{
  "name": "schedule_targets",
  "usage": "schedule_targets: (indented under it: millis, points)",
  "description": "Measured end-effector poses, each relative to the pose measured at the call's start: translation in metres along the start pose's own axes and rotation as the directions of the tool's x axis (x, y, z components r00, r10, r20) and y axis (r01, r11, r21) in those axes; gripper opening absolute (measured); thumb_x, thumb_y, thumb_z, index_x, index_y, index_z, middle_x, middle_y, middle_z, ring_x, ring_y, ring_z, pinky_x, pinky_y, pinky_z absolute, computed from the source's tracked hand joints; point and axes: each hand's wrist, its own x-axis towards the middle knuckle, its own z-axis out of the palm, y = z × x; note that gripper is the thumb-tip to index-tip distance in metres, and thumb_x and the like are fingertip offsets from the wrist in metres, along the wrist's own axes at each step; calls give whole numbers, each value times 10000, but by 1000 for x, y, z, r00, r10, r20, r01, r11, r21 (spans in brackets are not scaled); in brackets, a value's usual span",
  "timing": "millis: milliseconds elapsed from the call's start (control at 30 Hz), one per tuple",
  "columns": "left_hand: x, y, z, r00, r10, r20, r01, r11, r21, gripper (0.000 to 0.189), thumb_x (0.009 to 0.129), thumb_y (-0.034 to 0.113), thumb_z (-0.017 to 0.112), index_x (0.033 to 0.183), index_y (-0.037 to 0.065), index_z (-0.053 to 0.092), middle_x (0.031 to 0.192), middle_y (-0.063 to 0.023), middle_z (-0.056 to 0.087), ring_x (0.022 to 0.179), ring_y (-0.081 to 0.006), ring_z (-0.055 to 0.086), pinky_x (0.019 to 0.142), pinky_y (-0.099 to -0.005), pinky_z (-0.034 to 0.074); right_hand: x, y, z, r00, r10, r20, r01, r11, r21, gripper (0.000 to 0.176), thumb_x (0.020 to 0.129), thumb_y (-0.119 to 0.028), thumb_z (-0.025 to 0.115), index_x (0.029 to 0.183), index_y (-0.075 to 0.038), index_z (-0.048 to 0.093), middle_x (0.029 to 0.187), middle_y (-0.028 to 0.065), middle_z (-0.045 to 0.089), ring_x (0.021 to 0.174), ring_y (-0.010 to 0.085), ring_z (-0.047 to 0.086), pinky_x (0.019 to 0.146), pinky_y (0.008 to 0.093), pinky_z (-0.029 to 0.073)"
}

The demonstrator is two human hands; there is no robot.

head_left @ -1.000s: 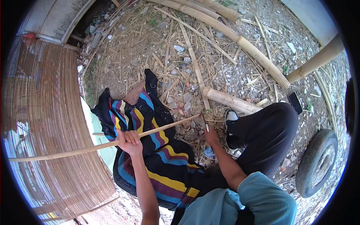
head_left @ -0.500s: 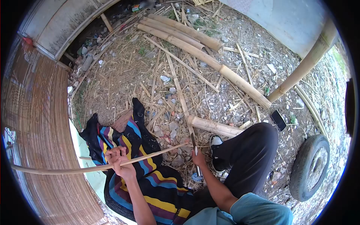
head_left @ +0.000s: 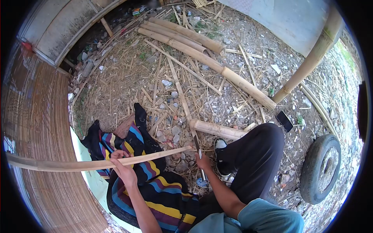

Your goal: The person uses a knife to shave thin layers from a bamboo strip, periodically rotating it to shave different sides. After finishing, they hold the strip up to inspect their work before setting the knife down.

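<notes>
A long bamboo strip (head_left: 77, 166) runs from the left edge of the view to a tip near my right hand. My left hand (head_left: 123, 166) is closed around it partway along, with the broad pale face turned up. In my right hand (head_left: 203, 161) is a knife (head_left: 198, 146) with a dark blade and a shiny metal handle. Its blade points away from me, beside the strip's far tip. Under the strip, a striped cloth (head_left: 163, 186) in black, yellow, blue and maroon lies over my lap and the ground. A bamboo pole section (head_left: 219, 130) lies just beyond the blade.
Long bamboo poles (head_left: 202, 58) lie farther out among scattered splints and stones. On the right are a phone (head_left: 284, 121), a tire (head_left: 320, 169) and a slanting bamboo post (head_left: 311, 68). A stack of thin slats (head_left: 39, 116) fills the left side.
The bamboo strip has been rolled in my left hand, from its narrow edge to its broad face. My left fingers have come down onto it. The view has shifted slightly.
</notes>
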Motion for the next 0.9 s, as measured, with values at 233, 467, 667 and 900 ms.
schedule_targets:
  millis: [233, 467, 667, 900]
  points:
    - [-5, 21, 13, 995, 20, 94, -27, 997, 76, 573, 946, 501, 287, 888, -7, 546, 809, -48, 402, 736, -143, 405, 725, -310, 435, -20, -24, -17, 1000, 16, -23, -13, 993, 116, 382, 883, -404, 495, 903, -26, 543, 601, 127, 586, 484, 242, 605, 478, 375, 472]
    - [0, 31, 15, 965, 256, -51, -255, 967, 18, 470, 957, 405, 378, 824, -18, 535, 635, -42, 414, 606, -158, 456, 631, -311, 431, -13, -18, -19, 999, 14, -46, -15, 999, -32, 432, 870, -448, 471, 928, -30, 560, 722, 218, 625, 686, 362, 635, 663, 456, 482]
    - [1, 63, 7, 963, 200, -181, -237, 948, -211, 443, 940, 413, 429, 684, 54, 471, 524, 3, 312, 455, -90, 323, 450, -232, 309, -60, -51, -11, 935, -349, -68, 328, 921, -208, 396, 879, -405, 489, 956, -20, 541, 723, 249, 608, 740, 419, 608, 677, 483, 468]
    - [4, 57, -11, 976, 181, -119, -210, 924, -320, 546, 935, 509, 335, 585, 98, 412, 389, 32, 225, 270, -71, 199, 269, -190, 193, -119, -107, 4, 861, -470, 194, 483, 875, -25, 364, 904, -281, 467, 1188, -56, 428, 683, 274, 580, 686, 474, 565, 616, 524, 448]
